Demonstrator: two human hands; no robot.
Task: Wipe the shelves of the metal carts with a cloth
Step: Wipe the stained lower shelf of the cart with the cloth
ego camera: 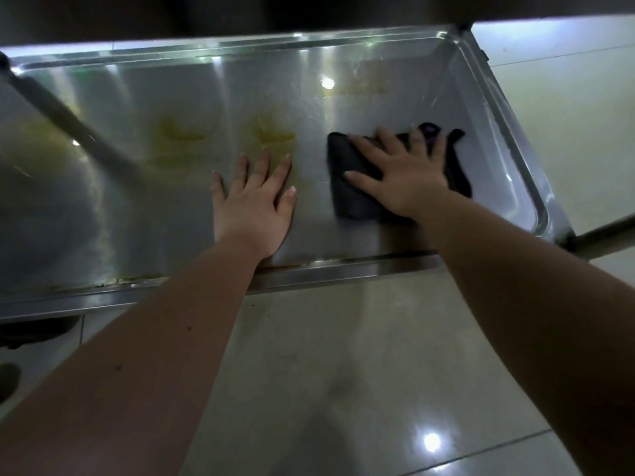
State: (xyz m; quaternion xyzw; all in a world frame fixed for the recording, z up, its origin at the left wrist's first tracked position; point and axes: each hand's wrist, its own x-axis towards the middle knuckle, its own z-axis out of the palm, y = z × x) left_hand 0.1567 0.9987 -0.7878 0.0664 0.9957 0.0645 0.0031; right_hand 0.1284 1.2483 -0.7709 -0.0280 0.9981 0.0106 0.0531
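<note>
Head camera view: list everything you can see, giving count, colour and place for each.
shelf: one, silver steel, across the upper frame
cloth: one, dark with a purple patch, right part of the shelf
stains: several, yellowish, left and middle of the shelf
post: one, grey metal, slanting across the shelf's left side
floor: pale glossy tiles, below and right of the shelf
left hand: one, flat on the bare shelf
right hand: one, pressing flat on the cloth

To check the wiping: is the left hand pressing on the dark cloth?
No, the left hand lies flat on the cart shelf; the right hand presses the dark cloth.
</note>
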